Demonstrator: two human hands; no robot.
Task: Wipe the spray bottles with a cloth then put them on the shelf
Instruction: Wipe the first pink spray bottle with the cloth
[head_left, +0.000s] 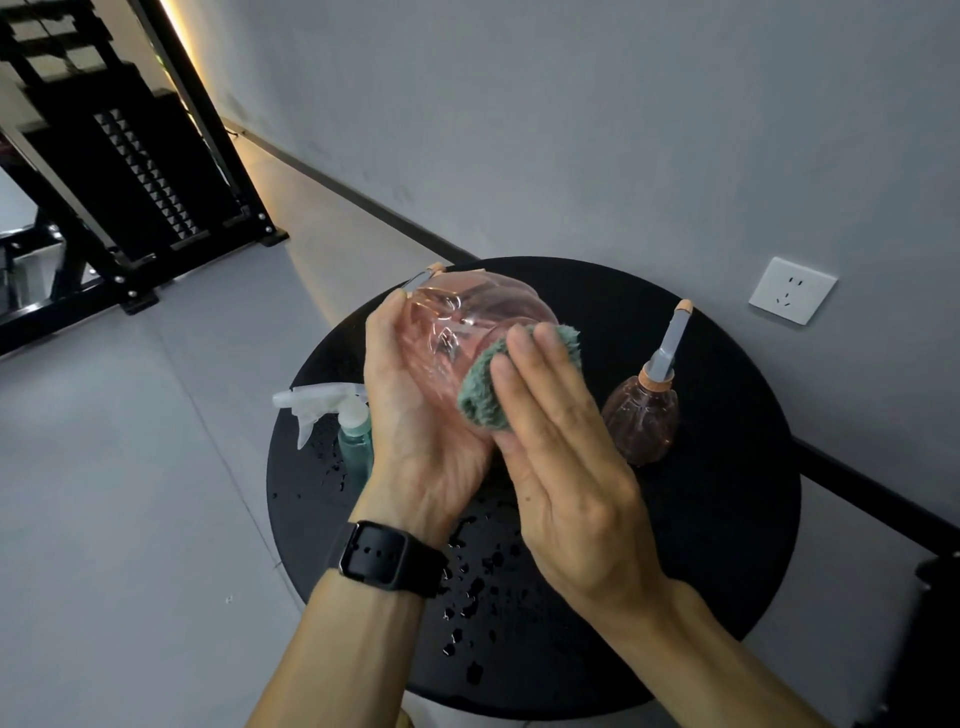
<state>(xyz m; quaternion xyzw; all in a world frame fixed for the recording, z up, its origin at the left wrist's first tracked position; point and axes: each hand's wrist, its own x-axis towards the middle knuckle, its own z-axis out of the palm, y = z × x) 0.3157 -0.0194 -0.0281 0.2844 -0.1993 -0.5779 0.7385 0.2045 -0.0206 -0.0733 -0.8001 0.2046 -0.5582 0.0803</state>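
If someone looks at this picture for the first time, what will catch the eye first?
First come the two hands in the middle: the left hand holds a clear pink bottle tilted above the round black table, while the right hand presses a green cloth against it. Next, a darker pink bottle stands to the right, a teal spray bottle to the left, and water drops lie on the table.

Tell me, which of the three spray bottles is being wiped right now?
The clear pink bottle, tipped over in the left hand while the right hand presses a green cloth on it. The other pink bottle and green bottle stand untouched.
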